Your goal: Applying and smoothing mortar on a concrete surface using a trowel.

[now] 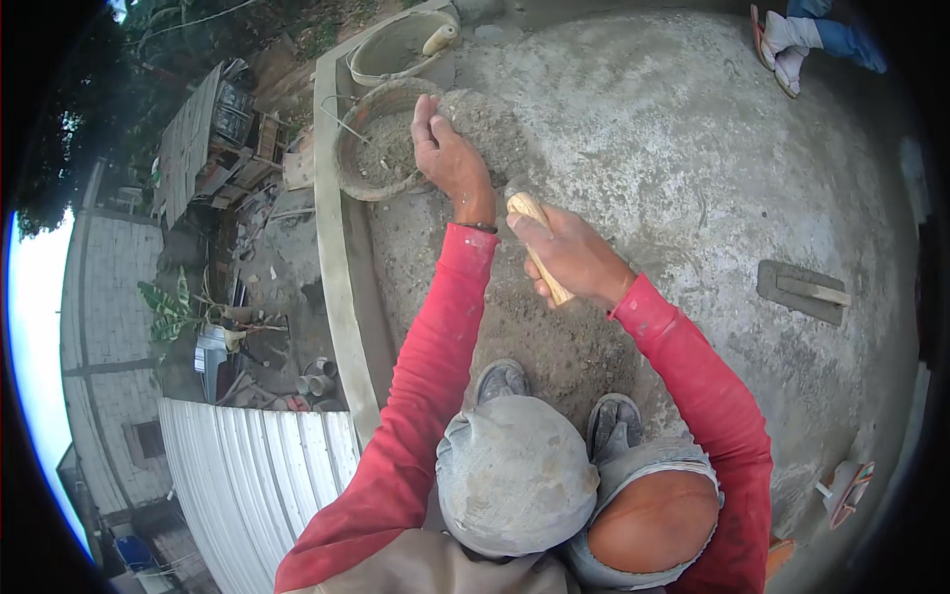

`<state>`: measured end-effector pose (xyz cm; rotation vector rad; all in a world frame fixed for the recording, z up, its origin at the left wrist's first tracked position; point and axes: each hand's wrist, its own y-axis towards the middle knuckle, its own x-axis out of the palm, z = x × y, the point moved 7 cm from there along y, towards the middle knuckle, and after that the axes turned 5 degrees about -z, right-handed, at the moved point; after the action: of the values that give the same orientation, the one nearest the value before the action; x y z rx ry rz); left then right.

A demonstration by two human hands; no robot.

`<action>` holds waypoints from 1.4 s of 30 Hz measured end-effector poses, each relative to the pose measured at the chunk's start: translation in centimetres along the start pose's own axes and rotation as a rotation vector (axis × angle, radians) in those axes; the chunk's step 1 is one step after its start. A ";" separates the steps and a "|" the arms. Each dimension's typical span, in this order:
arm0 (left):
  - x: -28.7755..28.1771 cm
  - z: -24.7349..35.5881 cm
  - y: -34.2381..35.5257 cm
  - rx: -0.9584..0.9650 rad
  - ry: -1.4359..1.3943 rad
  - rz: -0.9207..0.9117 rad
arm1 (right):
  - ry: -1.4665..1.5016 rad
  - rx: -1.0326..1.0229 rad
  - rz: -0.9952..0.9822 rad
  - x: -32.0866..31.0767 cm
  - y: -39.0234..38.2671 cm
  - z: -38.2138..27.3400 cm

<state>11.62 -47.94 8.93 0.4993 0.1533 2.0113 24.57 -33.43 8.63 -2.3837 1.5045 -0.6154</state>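
Right hand [579,257]: fingers clamped on wooden handle [527,206], far end unclear. Left hand [453,163]: fingers loosely apart, apparently empty, beside basin [346,170]. Progress: basin looks part-loaded; loose mix heap [490,129] right of left fingers remains.

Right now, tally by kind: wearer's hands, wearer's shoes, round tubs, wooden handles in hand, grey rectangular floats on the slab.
Wearer's hands: 2 (left hand, right hand)
Wearer's shoes: 2
Round tubs: 2
Wooden handle in the right hand: 1
Grey rectangular float: 1
Total: 8
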 end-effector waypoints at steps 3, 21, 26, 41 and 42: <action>-3.2 2.3 7.0 0.082 0.330 0.116 | -0.674 -0.141 0.204 0.3 7.0 -4.4; -2.3 -10.1 -27.2 -0.089 0.697 -0.910 | 0.147 0.461 0.588 -4.6 -18.8 24.0; 0.9 -10.4 -28.6 -0.132 0.555 -0.970 | 0.344 0.245 1.115 -9.2 -22.1 25.4; 1.4 -11.6 -30.4 -0.077 0.589 -1.016 | 0.072 0.510 0.536 -6.6 -20.2 23.4; 1.3 -11.5 -30.3 -0.077 0.585 -1.020 | 0.074 0.511 0.541 -6.6 -19.3 24.3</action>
<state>31.22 -31.12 -10.68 -0.2284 0.5593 1.0866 49.06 -19.37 -5.84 -1.5113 1.6748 -0.8289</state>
